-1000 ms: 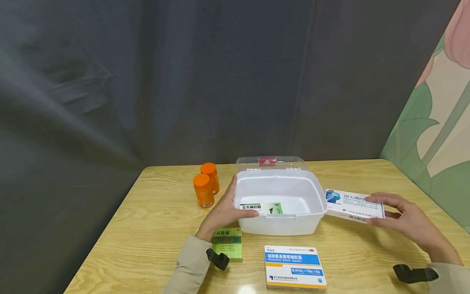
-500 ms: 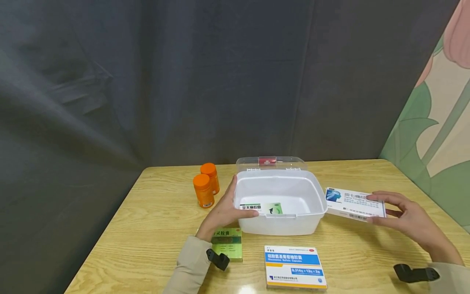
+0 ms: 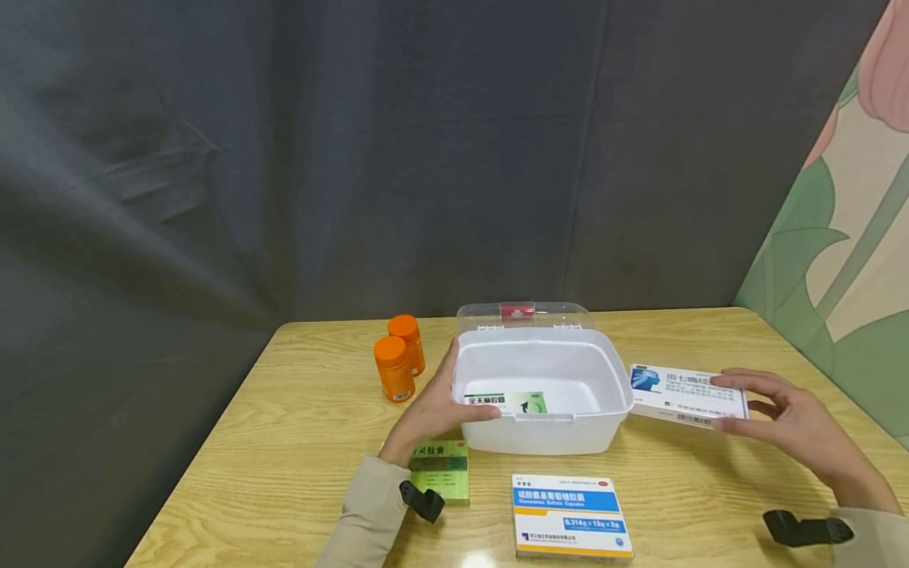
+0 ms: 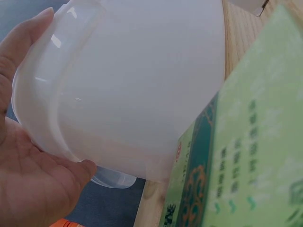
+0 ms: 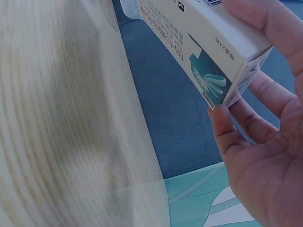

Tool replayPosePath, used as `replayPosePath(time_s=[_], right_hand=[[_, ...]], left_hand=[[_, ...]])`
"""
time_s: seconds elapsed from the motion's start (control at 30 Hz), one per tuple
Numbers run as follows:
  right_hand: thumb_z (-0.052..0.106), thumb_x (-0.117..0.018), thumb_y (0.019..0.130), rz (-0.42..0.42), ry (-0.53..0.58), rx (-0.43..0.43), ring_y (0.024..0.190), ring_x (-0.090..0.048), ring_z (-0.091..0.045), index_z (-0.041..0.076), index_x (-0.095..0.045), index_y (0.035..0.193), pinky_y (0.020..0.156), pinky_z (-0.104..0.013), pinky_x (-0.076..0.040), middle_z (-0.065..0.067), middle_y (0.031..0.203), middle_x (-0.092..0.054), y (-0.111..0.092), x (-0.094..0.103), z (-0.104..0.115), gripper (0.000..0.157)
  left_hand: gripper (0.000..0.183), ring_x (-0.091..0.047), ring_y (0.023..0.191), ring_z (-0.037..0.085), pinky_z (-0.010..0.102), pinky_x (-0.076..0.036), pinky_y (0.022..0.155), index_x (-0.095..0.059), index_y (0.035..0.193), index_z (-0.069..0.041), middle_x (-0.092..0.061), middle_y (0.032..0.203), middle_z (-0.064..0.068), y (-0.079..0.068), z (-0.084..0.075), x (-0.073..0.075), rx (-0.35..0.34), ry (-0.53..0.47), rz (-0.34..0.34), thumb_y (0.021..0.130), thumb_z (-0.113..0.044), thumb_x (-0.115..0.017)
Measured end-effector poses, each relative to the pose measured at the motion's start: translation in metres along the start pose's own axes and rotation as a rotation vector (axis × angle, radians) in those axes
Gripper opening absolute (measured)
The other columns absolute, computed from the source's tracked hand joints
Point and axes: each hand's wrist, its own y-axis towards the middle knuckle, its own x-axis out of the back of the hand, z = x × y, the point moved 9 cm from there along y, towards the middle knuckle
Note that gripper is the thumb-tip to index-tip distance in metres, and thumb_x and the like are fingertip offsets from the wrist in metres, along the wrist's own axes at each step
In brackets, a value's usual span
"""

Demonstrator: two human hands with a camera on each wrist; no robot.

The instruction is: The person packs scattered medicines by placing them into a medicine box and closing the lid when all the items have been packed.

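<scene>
A white plastic first-aid box [image 3: 540,435] stands mid-table, its clear lid [image 3: 547,317] with a red cross label folded back behind it. At its left end my left hand [image 3: 431,406] grips the corner, thumb over the front rim and fingers along the side wall. A white-and-green medicine carton [image 3: 525,402] lies inside. To the right, my right hand [image 3: 798,430] pinches one end of a white medicine carton [image 3: 685,396] with a blue head picture. In the right wrist view that carton [image 5: 199,52] is held above the wooden table, fingers at its short end.
Two orange bottles [image 3: 393,369] stand left of the first-aid box. A green carton [image 3: 440,477] lies partly under the left wrist, and a blue-and-white carton [image 3: 571,517] near the front. A dark curtain [image 3: 426,158] hangs behind the table [image 3: 284,457].
The white carton in my right hand has shifted very slightly right and changed its tilt a little. My left hand and the first-aid box have stayed in place.
</scene>
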Motion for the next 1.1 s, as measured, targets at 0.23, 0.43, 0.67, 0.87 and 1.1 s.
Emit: replayPosePath(time_s=[0.23, 0.43, 0.67, 0.87, 1.1], right_hand=[[0.012, -0.072, 0.074, -0.003, 0.019, -0.006, 0.105, -0.032, -0.009, 0.004, -0.053, 0.12, 0.075, -0.005, -0.037, -0.005, 0.127, -0.034, 0.0, 0.002, 0.001, 0.051], [0.016, -0.072, 0.075, -0.01, -0.014, -0.028, 0.102, -0.033, -0.009, 0.006, -0.052, 0.122, 0.073, -0.003, -0.036, 0.003, 0.125, -0.035, -0.001, 0.004, 0.0, 0.051], [0.013, -0.07, 0.077, -0.021, 0.041, -0.038, 0.106, -0.03, -0.009, 0.004, -0.049, 0.124, 0.075, -0.004, -0.036, -0.001, 0.128, -0.033, 0.0, 0.007, -0.001, 0.052], [0.012, -0.07, 0.077, -0.052, 0.049, -0.052, 0.104, -0.032, -0.009, 0.004, -0.048, 0.124, 0.074, -0.003, -0.034, 0.004, 0.126, -0.036, 0.0, 0.01, -0.002, 0.053], [0.0, -0.066, 0.078, -0.069, 0.146, -0.028, 0.101, -0.038, -0.003, -0.001, -0.047, 0.125, 0.074, -0.006, -0.039, -0.001, 0.126, -0.037, 0.0, 0.014, 0.003, 0.051]], left_hand=[[0.108, -0.042, 0.107, 0.031, 0.049, -0.035, 0.091, -0.003, 0.143, -0.025, -0.036, 0.129, 0.004, -0.008, -0.021, -0.003, 0.007, -0.007, 0.015, 0.067, -0.019, -0.079], [0.11, -0.041, 0.108, 0.033, 0.05, -0.034, 0.091, -0.002, 0.142, -0.029, -0.033, 0.132, 0.006, -0.005, -0.013, -0.001, 0.004, 0.008, 0.002, 0.065, -0.022, -0.08], [0.113, -0.039, 0.112, 0.034, 0.048, -0.029, 0.095, 0.002, 0.141, -0.036, -0.023, 0.14, 0.006, -0.001, 0.006, 0.002, 0.042, 0.037, -0.02, 0.063, -0.032, -0.08], [0.113, -0.039, 0.111, 0.034, 0.049, -0.028, 0.096, 0.003, 0.14, -0.037, -0.022, 0.14, 0.006, -0.001, 0.004, 0.002, 0.038, 0.055, -0.022, 0.063, -0.033, -0.08], [0.117, -0.035, 0.116, 0.031, 0.049, -0.022, 0.099, 0.005, 0.14, -0.038, -0.015, 0.144, 0.002, -0.001, 0.007, 0.003, 0.066, 0.08, -0.035, 0.06, -0.038, -0.081]])
